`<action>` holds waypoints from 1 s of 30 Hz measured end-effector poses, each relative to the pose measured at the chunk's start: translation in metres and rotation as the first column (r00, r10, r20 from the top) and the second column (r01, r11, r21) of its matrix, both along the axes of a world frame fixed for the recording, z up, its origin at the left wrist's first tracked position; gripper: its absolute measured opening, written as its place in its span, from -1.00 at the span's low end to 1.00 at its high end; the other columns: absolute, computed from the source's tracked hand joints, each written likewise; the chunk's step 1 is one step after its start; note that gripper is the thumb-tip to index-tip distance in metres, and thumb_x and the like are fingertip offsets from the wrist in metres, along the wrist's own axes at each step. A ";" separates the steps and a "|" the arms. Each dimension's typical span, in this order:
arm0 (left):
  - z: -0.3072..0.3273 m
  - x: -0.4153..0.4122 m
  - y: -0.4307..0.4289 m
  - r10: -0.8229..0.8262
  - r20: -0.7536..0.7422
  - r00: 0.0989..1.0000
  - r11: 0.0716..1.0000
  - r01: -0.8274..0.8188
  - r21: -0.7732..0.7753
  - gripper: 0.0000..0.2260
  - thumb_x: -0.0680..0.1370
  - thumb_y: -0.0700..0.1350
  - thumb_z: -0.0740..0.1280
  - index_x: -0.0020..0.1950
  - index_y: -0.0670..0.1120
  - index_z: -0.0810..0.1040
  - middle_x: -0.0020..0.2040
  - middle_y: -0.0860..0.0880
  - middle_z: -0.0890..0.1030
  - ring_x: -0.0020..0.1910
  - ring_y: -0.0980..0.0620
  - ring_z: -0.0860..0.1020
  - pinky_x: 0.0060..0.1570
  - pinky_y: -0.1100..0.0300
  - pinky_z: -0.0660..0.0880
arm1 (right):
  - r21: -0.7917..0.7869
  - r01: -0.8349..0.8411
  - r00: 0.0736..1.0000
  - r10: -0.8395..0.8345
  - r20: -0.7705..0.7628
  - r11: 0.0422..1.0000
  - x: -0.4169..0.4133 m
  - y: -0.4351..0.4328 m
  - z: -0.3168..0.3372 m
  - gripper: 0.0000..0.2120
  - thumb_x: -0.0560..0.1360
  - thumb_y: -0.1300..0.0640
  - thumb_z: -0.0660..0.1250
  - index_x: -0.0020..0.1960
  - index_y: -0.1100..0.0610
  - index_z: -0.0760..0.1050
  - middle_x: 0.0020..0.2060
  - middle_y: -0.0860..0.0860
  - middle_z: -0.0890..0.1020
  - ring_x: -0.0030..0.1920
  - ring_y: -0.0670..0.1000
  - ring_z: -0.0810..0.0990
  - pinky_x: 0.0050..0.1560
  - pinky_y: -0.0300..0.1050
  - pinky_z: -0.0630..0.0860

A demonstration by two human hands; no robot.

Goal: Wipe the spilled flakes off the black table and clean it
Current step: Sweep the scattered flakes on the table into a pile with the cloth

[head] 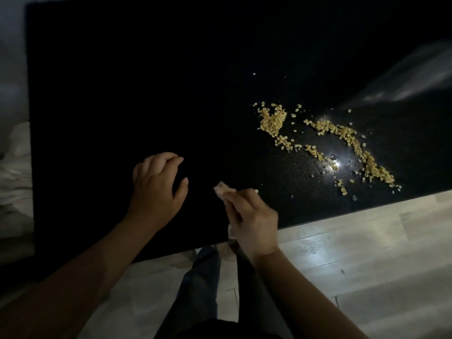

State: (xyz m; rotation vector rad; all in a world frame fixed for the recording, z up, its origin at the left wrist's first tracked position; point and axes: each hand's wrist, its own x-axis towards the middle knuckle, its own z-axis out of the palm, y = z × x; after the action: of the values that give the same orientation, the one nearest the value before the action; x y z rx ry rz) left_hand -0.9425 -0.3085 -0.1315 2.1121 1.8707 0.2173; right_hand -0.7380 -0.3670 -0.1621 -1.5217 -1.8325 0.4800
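Observation:
Yellow flakes (342, 133) lie scattered in trails and small heaps on the right part of the black table (122, 94), near its front edge. My right hand (252, 218) hovers over the front edge, left of the flakes, shut on a small pale tissue (221, 189) whose end sticks out past the fingers. My left hand (159, 189) rests over the dark tabletop further left, fingers curled and apart, holding nothing.
A bright light reflection and small droplets (333, 162) sit among the flakes. A pale wooden floor (367, 253) lies below the table's front edge, with my legs (203, 285) standing there. Pale fabric (14, 162) lies at the left.

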 end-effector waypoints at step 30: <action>-0.003 0.039 0.025 -0.003 -0.045 0.999 0.999 0.001 -0.047 -0.51 0.52 0.12 0.10 0.32 -0.11 0.45 0.31 -0.08 0.43 0.31 -0.07 0.32 0.29 -0.11 0.27 | 0.075 0.281 0.940 -0.290 0.179 0.957 0.117 0.107 0.002 -0.86 0.56 0.07 0.39 0.06 0.06 0.67 -0.12 0.02 0.64 -0.24 -0.11 0.55 -0.34 -0.13 0.57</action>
State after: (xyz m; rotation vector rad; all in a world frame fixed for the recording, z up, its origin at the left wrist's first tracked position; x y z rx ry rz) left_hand -0.9040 -0.2837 -0.1342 2.1042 1.8797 0.1247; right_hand -0.6209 -0.2603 -0.1599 -1.8143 -1.7064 0.1559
